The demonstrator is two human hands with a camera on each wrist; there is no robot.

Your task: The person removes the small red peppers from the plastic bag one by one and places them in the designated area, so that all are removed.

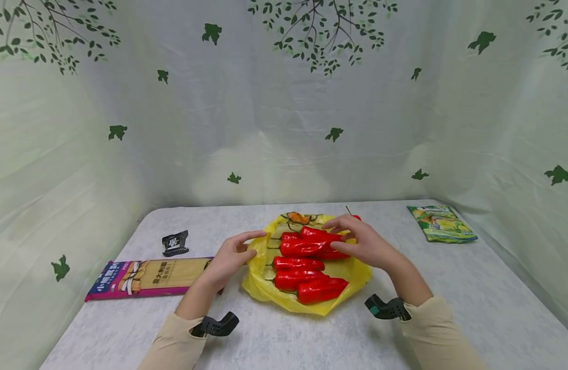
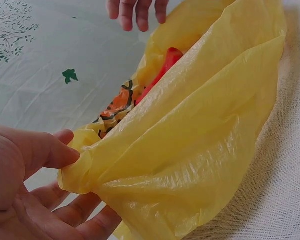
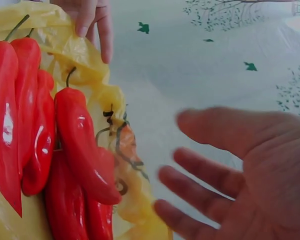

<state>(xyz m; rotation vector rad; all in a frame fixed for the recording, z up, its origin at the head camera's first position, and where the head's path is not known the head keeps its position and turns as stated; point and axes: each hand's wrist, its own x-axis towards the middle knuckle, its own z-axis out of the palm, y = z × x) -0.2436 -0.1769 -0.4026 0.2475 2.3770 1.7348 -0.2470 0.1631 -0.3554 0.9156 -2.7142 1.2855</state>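
A yellow plastic bag (image 1: 261, 292) lies spread on the table, with several red peppers (image 1: 299, 280) side by side on it. At its left edge my left hand (image 1: 228, 257) pinches the plastic between thumb and fingers; the left wrist view shows the gathered rim of the bag (image 2: 80, 172) in that grip. Over the bag's right side hovers my right hand (image 1: 364, 244), fingers extended and apart, holding nothing. In the right wrist view this hand (image 3: 230, 175) is beside the peppers (image 3: 80, 135). Behind it another red pepper (image 1: 356, 217) is mostly hidden.
Left of the bag lies a long pack of noodles (image 1: 159, 275), partly behind my left forearm. A small black packet (image 1: 175, 243) sits beyond it. Toward the far right is a green and yellow pouch (image 1: 441, 224). Pale curtains with leaf prints (image 1: 284, 154) surround the table.
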